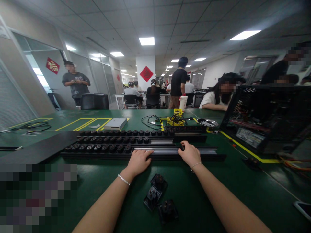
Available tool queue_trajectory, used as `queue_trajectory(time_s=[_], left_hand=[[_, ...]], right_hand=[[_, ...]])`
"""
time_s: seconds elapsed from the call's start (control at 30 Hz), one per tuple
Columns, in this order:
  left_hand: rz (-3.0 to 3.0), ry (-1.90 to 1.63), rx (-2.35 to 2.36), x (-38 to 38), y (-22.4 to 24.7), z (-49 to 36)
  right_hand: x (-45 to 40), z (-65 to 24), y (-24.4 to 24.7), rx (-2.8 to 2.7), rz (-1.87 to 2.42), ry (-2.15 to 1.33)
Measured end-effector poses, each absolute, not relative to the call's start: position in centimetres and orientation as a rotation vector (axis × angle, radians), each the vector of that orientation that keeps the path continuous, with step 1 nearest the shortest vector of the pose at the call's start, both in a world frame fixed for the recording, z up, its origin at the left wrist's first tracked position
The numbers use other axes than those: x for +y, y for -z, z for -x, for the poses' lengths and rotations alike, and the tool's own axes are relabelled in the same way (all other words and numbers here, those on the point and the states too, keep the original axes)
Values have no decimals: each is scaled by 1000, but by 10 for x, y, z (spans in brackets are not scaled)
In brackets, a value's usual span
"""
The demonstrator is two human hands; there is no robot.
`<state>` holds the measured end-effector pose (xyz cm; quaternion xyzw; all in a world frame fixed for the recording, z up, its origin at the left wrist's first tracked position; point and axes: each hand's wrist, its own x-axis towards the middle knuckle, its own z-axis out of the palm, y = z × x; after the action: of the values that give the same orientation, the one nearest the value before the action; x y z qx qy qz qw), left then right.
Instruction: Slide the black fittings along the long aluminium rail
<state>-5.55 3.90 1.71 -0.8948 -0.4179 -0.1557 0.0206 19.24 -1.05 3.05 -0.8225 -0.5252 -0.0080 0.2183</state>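
Note:
My left hand [139,162] lies over the nearest long black rail [165,156], fingers across its top and thumb along the near side, gripping it beside a row of black socket modules [112,148]. Farther right, my right hand [190,154] is closed on a small black piece [181,147], apparently a socket module, at the rail's open channel; the fingers partly hide it. Two more rails [189,138] with modules lie behind, parallel to it. Between my forearms three loose socket modules [152,195] lie on the green table, their metal pins facing up.
An open computer case [259,129] stands at right. Behind the rails are a grey box [116,124], a yellow basket [177,121] with black cables, a metal dish [207,123] and a white bottle [183,103]. A phone [303,208] lies far right. A person sits across the table.

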Motion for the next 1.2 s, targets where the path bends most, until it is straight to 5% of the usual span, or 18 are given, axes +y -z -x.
queue_trajectory(time_s=[1.2], left_hand=[[2791, 492, -1318, 37, -19, 54]], right_hand=[[-23, -220, -33, -1380, 2401, 84]])
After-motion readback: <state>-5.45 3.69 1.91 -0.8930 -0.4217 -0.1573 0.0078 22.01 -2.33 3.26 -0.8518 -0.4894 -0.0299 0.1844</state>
